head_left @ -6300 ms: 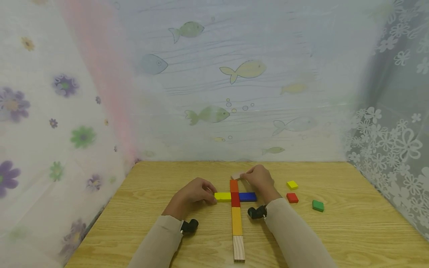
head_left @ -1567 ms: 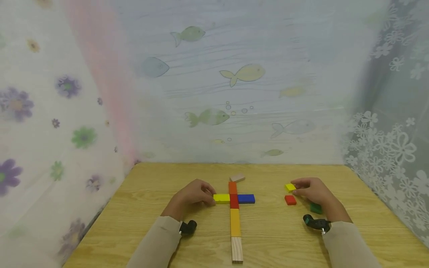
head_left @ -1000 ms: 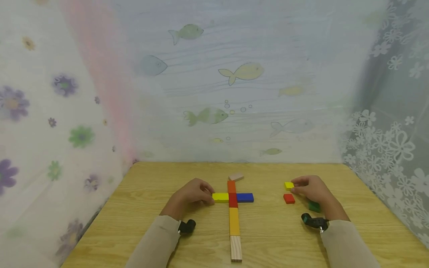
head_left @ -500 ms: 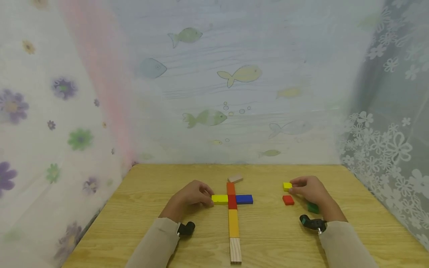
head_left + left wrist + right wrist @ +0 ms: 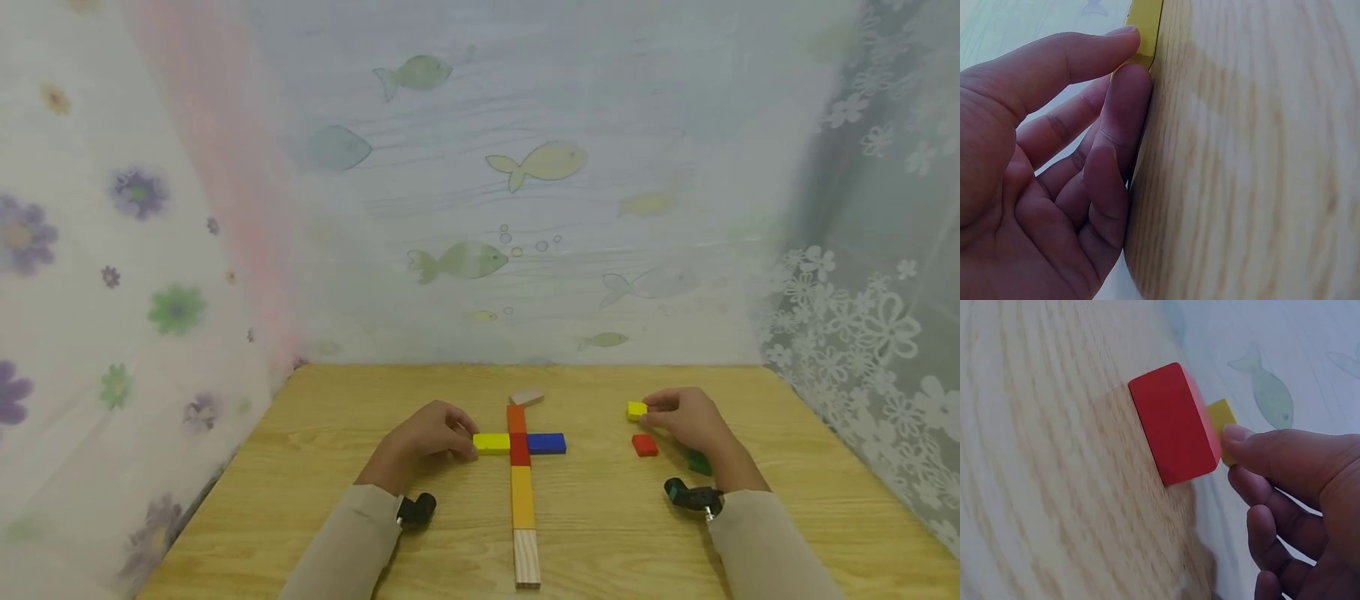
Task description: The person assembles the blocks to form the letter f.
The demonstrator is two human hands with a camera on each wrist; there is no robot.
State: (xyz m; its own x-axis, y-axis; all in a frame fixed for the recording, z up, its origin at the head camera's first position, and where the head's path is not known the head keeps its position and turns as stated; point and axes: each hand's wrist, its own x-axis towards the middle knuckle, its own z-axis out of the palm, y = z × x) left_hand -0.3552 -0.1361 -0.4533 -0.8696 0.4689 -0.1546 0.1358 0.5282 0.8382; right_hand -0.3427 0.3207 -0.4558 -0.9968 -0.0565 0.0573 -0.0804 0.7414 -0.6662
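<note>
My left hand (image 5: 427, 437) pinches the left end of a long yellow block (image 5: 492, 444), which lies flat on the table. That block forms the left arm of a cross, with a red block (image 5: 520, 450) at its centre, a blue block (image 5: 547, 443) on the right and an orange-red block (image 5: 516, 418) above. Below the centre run an amber block (image 5: 522, 497) and a plain wood block (image 5: 527, 558). Off to the right, my right hand (image 5: 686, 417) pinches a small yellow block (image 5: 636, 411) between thumb and fingers. In the right wrist view, a small red block (image 5: 1175, 425) partly covers it.
A second plain wood block (image 5: 527, 396) lies slanted at the top of the cross. Under my right wrist sits a green block (image 5: 700, 462), partly hidden. The wooden table (image 5: 360, 392) meets a fish-print curtain (image 5: 450, 333) at its back edge.
Earlier my right hand was at the slanted plain wood block; it let go and moved right to the small yellow block, which has since shifted slightly left. My left hand has stayed put.
</note>
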